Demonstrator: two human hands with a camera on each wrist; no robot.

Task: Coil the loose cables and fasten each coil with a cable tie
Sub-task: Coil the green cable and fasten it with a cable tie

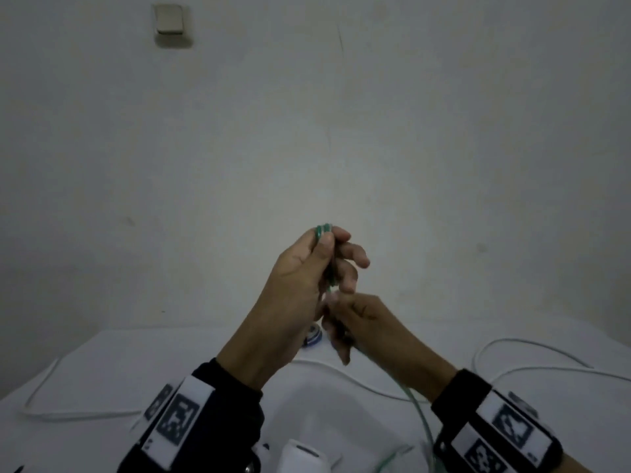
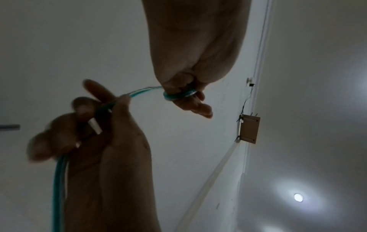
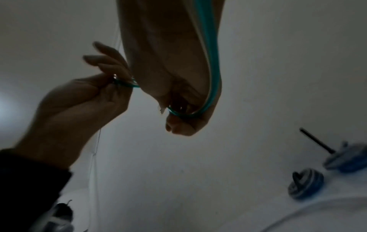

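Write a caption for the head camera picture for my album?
Left hand pinches green cable loops; right hand feeds more.

Dim room: bare pale wall [image 1: 307,131] with switch plate [image 1: 169,18], round ceiling light [image 2: 298,197], white tabletop [image 1: 102,377].

A switch plate [image 1: 168,19] was mounted high on the grey wall [image 1: 444,148]. A brown box [image 2: 249,128] was fixed near the ceiling [image 2: 317,109], where a round lamp [image 2: 298,197] was lit.
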